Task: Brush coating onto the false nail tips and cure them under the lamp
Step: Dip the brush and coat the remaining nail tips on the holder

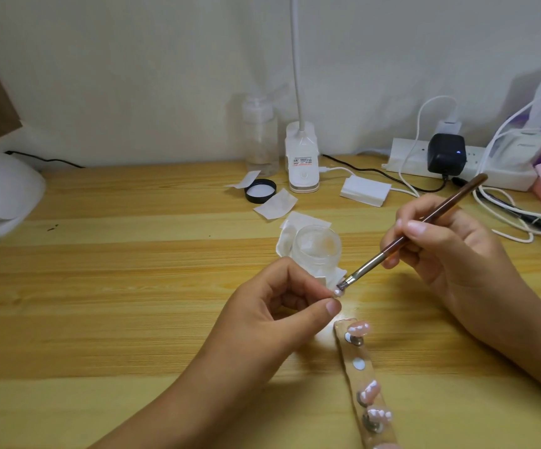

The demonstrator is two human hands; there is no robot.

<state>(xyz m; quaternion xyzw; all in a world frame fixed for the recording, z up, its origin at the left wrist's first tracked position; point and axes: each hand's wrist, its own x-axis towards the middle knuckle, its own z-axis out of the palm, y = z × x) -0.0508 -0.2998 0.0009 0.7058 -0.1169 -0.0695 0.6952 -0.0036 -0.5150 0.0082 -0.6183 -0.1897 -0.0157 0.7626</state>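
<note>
My left hand (272, 315) pinches a small pale nail tip (338, 292) between thumb and fingers above the wooden table. My right hand (447, 251) grips a brown-handled brush (424, 226), whose bristles touch the held tip. A clear strip holder (358, 380) lies at the front right with several pink nail tips (359, 328) on metal studs and one bare white pad. An open clear jar (316, 246) stands on white wipes just behind my left hand. The white curing lamp (0, 192) sits at the far left edge.
A black jar lid (260, 190), loose wipes, a clear pump bottle (261, 137) and a white clip desk lamp (302, 157) stand at the back centre. A power strip (457, 166) with plugs and tangled white cables fills the back right, beside a wipe stack (364, 190).
</note>
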